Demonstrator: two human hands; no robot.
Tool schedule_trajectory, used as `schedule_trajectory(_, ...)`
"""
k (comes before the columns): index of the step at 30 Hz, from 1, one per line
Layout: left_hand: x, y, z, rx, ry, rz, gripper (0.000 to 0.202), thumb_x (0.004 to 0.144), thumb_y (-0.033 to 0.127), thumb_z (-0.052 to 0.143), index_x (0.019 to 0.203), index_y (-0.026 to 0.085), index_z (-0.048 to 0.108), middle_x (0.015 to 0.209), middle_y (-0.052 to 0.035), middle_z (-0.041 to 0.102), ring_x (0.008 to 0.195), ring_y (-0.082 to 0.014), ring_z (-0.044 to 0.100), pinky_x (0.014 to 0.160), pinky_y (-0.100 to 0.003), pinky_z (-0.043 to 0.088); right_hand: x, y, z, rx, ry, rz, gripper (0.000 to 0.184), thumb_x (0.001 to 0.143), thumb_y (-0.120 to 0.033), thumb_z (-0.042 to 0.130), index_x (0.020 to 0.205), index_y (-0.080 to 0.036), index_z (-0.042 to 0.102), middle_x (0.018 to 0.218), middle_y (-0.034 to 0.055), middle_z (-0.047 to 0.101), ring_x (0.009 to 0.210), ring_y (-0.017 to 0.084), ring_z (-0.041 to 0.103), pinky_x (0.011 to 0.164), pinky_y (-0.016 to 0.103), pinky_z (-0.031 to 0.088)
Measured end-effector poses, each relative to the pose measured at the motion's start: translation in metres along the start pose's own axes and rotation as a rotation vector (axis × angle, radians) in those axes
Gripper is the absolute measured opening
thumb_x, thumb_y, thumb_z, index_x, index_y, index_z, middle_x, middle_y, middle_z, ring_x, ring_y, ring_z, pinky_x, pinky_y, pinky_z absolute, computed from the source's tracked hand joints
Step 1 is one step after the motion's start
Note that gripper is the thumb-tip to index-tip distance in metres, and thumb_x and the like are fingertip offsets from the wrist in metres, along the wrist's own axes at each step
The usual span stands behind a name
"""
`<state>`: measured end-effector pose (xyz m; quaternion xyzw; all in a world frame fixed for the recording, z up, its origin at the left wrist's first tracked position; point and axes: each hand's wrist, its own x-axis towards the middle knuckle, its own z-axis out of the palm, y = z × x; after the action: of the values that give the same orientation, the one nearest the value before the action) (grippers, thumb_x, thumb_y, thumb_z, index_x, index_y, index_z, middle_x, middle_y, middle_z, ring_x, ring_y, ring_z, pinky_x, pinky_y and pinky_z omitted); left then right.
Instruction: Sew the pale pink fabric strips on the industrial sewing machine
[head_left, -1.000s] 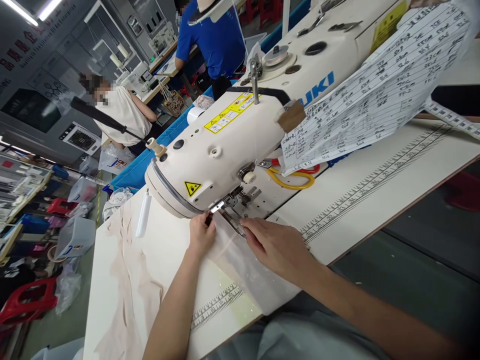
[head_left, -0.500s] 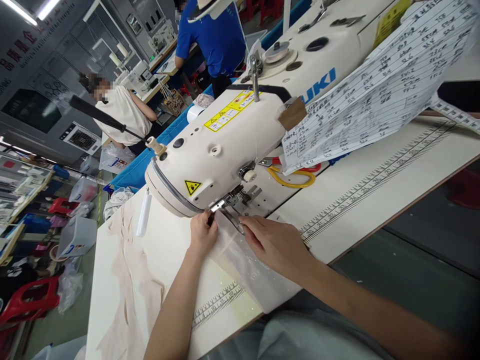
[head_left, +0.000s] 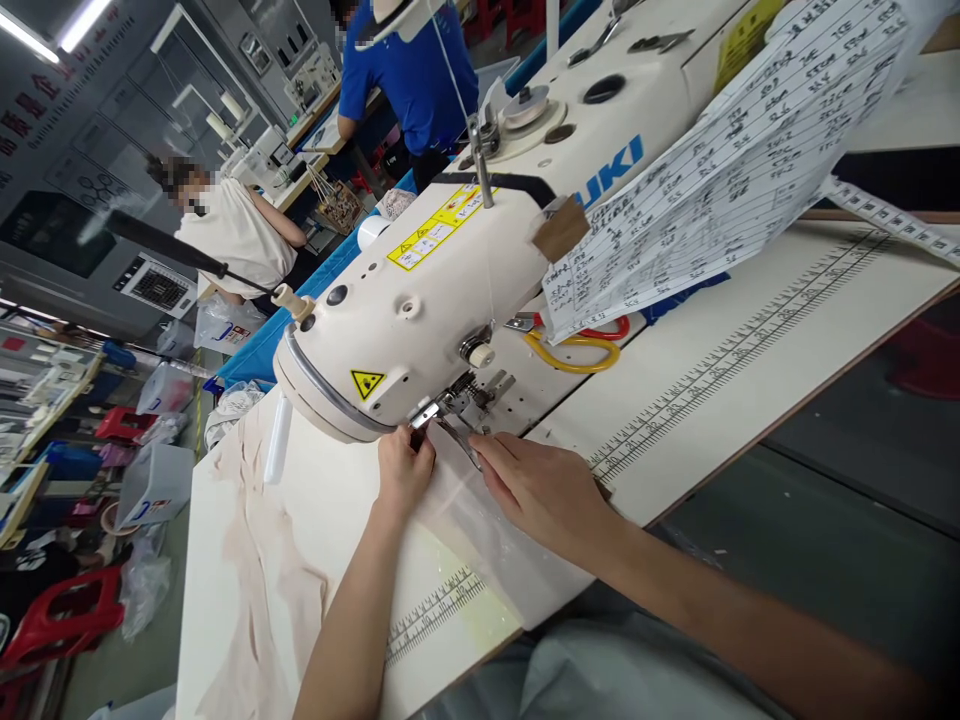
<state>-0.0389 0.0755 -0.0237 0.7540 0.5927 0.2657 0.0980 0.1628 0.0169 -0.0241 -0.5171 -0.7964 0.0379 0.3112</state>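
Note:
My left hand (head_left: 405, 468) is closed, fingertips pinched by the needle area of the white sewing machine (head_left: 420, 290). What lies between those fingers is too small to make out. In my right hand (head_left: 544, 495) is a pair of slim metal tweezers (head_left: 459, 440), their tips pointing at the needle area near my left fingertips. A sheer pale sheet (head_left: 487, 545) spreads below both hands and reaches the table's front edge. Pale pink fabric (head_left: 259, 590) lies crumpled on the white table (head_left: 352, 520) left of my left arm.
Scissors with red and yellow handles (head_left: 581, 352) lie behind the machine's needle end. A handwritten paper sheet (head_left: 735, 190) hangs over the machine's right side. A printed ruler (head_left: 697, 375) runs along the table. A black-handled screwdriver (head_left: 169, 240) stands at the machine head. Two co-workers sit beyond.
The view has shifted slightly, so the machine sits a little farther left. Both hands stay at the needle area, with the tweezers still in my right hand.

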Motion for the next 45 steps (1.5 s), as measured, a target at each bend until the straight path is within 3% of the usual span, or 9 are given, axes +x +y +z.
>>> schedule_trajectory(9, 0.0, 0.0, -0.001, -0.127, 0.057, -0.033, 0.013, 0.081, 0.025, 0.054, 0.076, 0.018, 0.064, 0.073, -0.0029, 0.066, 0.077, -0.0196, 0.065, 0.067, -0.027, 0.051, 0.006, -0.007, -0.004, -0.043, -0.091, 0.057, 0.019, 0.095, -0.012, 0.05, 0.105, -0.017, 0.065, 0.082, 0.0029, 0.07, 0.072, 0.019, 0.069, 0.054, 0.029, 0.04)
schedule_trajectory(17, -0.004, -0.008, -0.003, -0.01, 0.078, 0.328, 0.012, 0.087, 0.017, 0.054, 0.088, 0.02, 0.065, 0.093, -0.0068, 0.07, 0.084, -0.0187, 0.067, 0.071, -0.03, 0.054, 0.003, -0.012, -0.002, -0.136, -0.051, 0.039, 0.021, 0.092, -0.007, 0.052, 0.107, -0.015, 0.064, 0.079, 0.0047, 0.07, 0.069, 0.02, 0.068, 0.054, 0.03, 0.041)
schedule_trajectory(25, -0.007, 0.009, -0.025, 0.126, -0.116, 0.549, 0.038, 0.082, 0.004, 0.042, 0.111, 0.016, 0.064, 0.111, -0.0135, 0.063, 0.101, -0.0238, 0.061, 0.085, -0.039, 0.055, -0.045, 0.001, -0.033, 0.041, 0.042, -0.013, 0.024, 0.094, -0.006, 0.031, 0.1, -0.016, 0.052, 0.071, 0.0011, 0.063, 0.054, 0.015, 0.061, 0.048, 0.026, 0.038)
schedule_trajectory(30, -0.019, 0.025, -0.019, 0.249, -0.092, 0.48, 0.037, 0.084, 0.007, 0.043, 0.114, 0.014, 0.063, 0.113, -0.0156, 0.058, 0.101, -0.0275, 0.056, 0.088, -0.046, 0.054, -0.06, 0.0, -0.04, -0.145, -0.012, -0.061, 0.023, 0.101, -0.026, 0.037, 0.094, -0.018, 0.058, 0.085, 0.0049, 0.064, 0.048, 0.015, 0.055, 0.042, 0.03, 0.034)
schedule_trajectory(33, -0.029, 0.032, -0.011, 0.27, -0.084, 0.4, 0.039, 0.085, 0.009, 0.044, 0.12, 0.011, 0.06, 0.118, -0.0174, 0.056, 0.109, -0.0303, 0.054, 0.093, -0.048, 0.053, -0.06, -0.003, -0.034, -0.199, -0.03, -0.14, 0.027, 0.1, -0.021, 0.038, 0.084, -0.019, 0.059, 0.083, 0.0062, 0.064, 0.057, 0.017, 0.061, 0.048, 0.031, 0.038)
schedule_trajectory(36, -0.035, 0.033, -0.009, 0.273, -0.095, 0.368, 0.043, 0.086, 0.01, 0.043, 0.126, 0.01, 0.057, 0.124, -0.0179, 0.056, 0.117, -0.0309, 0.053, 0.098, -0.049, 0.052, -0.059, -0.003, -0.033, -0.047, -0.037, -0.133, 0.023, 0.098, -0.016, 0.037, 0.085, -0.019, 0.056, 0.085, 0.0055, 0.066, 0.064, 0.018, 0.066, 0.05, 0.03, 0.042)
schedule_trajectory(41, -0.033, 0.027, -0.017, 0.248, -0.152, 0.42, 0.043, 0.09, 0.011, 0.041, 0.129, 0.005, 0.057, 0.128, -0.0186, 0.059, 0.121, -0.0278, 0.054, 0.102, -0.043, 0.052, -0.063, 0.0, -0.043, 0.529, -0.229, 0.168, 0.017, 0.103, -0.034, 0.038, 0.095, -0.025, 0.05, 0.062, -0.0041, 0.059, 0.047, 0.015, 0.058, 0.045, 0.025, 0.046)
schedule_trajectory(43, -0.031, 0.026, -0.02, 0.247, -0.171, 0.431, 0.042, 0.09, 0.011, 0.041, 0.127, 0.004, 0.059, 0.126, -0.0182, 0.061, 0.12, -0.0273, 0.055, 0.101, -0.041, 0.053, -0.067, 0.002, -0.045, 0.624, -0.278, 0.22, 0.018, 0.104, -0.038, 0.039, 0.101, -0.025, 0.051, 0.068, -0.0019, 0.064, 0.054, 0.017, 0.063, 0.049, 0.024, 0.051)
schedule_trajectory(45, -0.03, 0.027, -0.022, 0.257, -0.187, 0.438, 0.042, 0.09, 0.011, 0.039, 0.126, 0.004, 0.061, 0.125, -0.0177, 0.062, 0.118, -0.0269, 0.056, 0.1, -0.04, 0.054, -0.07, 0.006, -0.045, 0.584, -0.278, 0.197, 0.02, 0.103, -0.038, 0.04, 0.113, -0.025, 0.052, 0.084, 0.0022, 0.072, 0.065, 0.018, 0.069, 0.054, 0.025, 0.054)
